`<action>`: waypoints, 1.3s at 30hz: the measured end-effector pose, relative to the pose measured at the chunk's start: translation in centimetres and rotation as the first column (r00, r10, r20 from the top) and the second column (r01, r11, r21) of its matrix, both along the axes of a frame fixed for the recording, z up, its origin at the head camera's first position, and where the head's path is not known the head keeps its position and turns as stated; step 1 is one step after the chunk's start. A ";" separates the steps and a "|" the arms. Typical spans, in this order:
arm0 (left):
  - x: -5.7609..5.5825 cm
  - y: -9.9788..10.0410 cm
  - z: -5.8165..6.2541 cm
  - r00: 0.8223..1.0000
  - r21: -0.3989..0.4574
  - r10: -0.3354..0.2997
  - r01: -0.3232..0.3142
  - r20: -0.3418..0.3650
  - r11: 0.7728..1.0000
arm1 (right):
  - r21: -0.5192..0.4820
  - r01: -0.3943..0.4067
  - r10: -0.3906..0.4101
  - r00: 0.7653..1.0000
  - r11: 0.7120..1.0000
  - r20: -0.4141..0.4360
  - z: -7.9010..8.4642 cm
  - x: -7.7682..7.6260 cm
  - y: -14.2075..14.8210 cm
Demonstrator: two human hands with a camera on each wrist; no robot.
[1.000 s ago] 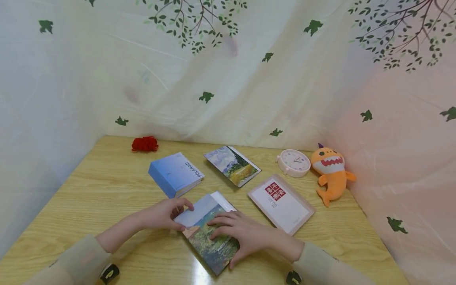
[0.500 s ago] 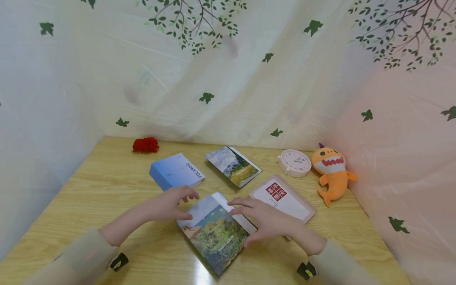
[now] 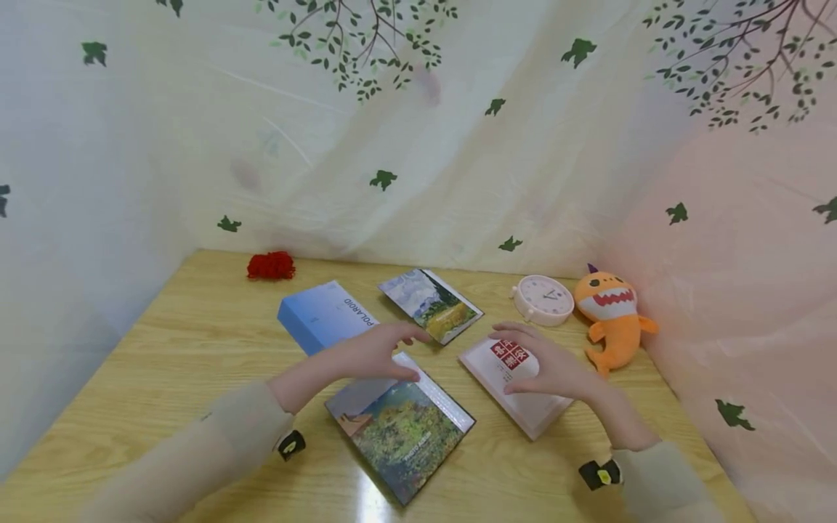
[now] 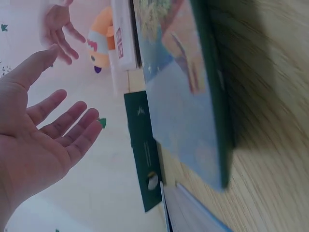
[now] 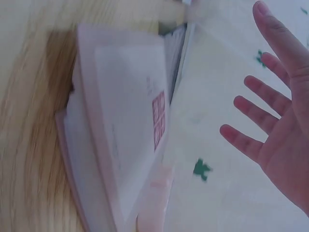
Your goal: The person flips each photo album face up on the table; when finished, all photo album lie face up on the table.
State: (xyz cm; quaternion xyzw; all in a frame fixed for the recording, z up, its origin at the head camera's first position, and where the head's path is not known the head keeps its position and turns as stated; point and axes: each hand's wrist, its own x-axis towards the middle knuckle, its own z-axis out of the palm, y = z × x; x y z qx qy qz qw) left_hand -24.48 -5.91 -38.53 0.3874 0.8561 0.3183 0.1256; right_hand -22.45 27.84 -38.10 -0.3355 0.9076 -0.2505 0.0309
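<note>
My left hand (image 3: 373, 352) hovers over the far edge of a book with a garden-painting cover (image 3: 408, 443), its fingers relaxed and holding nothing. In the left wrist view that hand (image 4: 48, 125) is apart from the thick, dark-edged book (image 4: 181, 92). Over a pale pink book with red characters (image 3: 532, 410) my right hand (image 3: 552, 363) is held with thumb and fingers spread. The right wrist view shows a gap between the right hand (image 5: 285, 116) and the pink book (image 5: 125, 121). A blue POLAROID binder (image 3: 320, 312) lies partly hidden behind my left hand.
A second painting-covered book (image 3: 431, 305) lies farther back. Along the rear are red yarn (image 3: 271, 266) and a pink round clock (image 3: 543, 299). An orange shark plush (image 3: 615, 319) leans by the right curtain (image 3: 745, 305). The wooden table (image 3: 170, 363) extends left.
Both hands have come off the garden-painting book. The left has moved right and away from me; the right has moved right, over the pink book. The books stay put.
</note>
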 end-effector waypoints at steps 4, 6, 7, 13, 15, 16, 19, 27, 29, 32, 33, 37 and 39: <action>-0.7 2.5 -0.2 0.999 0.004 -0.042 0.042 0.032 0.999 | -0.008 0.081 -0.081 0.996 0.997 0.038 -0.3 -0.5 2.3; -1.1 3.9 -0.5 0.998 -0.016 -0.061 0.062 0.025 0.998 | 0.008 0.113 -0.114 0.993 0.994 0.043 -0.5 -0.7 3.4; -1.2 4.5 -0.6 0.997 -0.018 -0.072 0.072 0.021 0.997 | 0.013 0.130 -0.130 0.990 0.991 0.049 -0.6 -0.8 4.0; -2.2 7.8 -1.1 0.997 -0.057 -0.074 0.076 0.027 0.996 | 0.042 0.204 -0.207 0.973 0.978 0.099 -1.6 -1.2 6.7; -2.6 8.6 -1.5 0.997 -0.085 -0.078 0.078 0.008 0.993 | 0.061 0.201 -0.206 0.973 0.978 0.108 -2.0 -1.3 7.5; -2.8 9.0 -1.7 0.997 -0.093 -0.078 0.077 -0.006 0.993 | 0.069 0.191 -0.198 0.974 0.979 0.113 -2.2 -1.3 7.9; -3.7 10.0 -2.2 0.995 -0.098 -0.084 0.079 -0.045 0.992 | 0.092 0.174 -0.185 0.972 0.981 0.142 -2.7 -1.3 9.0; -5.2 11.6 -3.1 0.999 -0.118 -0.044 0.046 0.021 0.992 | 0.170 0.134 -0.177 0.946 0.976 0.273 -3.6 -1.4 11.0; -5.5 11.7 -3.4 0.999 -0.134 -0.046 0.050 0.029 0.990 | 0.172 0.130 -0.177 0.940 0.976 0.293 -3.7 -1.4 11.3; -5.8 11.7 -4.0 0.998 -0.141 -0.051 0.057 0.046 0.988 | 0.164 0.135 -0.180 0.937 0.977 0.301 -3.9 -1.6 11.4; -6.0 11.7 -4.2 0.997 -0.138 -0.054 0.061 0.054 0.989 | 0.163 0.130 -0.175 0.939 0.978 0.297 -4.0 -1.6 11.4; -6.3 11.7 -4.8 0.992 -0.135 -0.077 0.090 0.096 0.987 | 0.145 0.122 -0.163 0.933 0.982 0.319 -4.2 -1.6 11.2; -6.3 11.8 -5.1 0.989 -0.140 -0.100 0.116 0.113 0.983 | 0.140 0.119 -0.160 0.929 0.983 0.333 -4.3 -1.6 11.1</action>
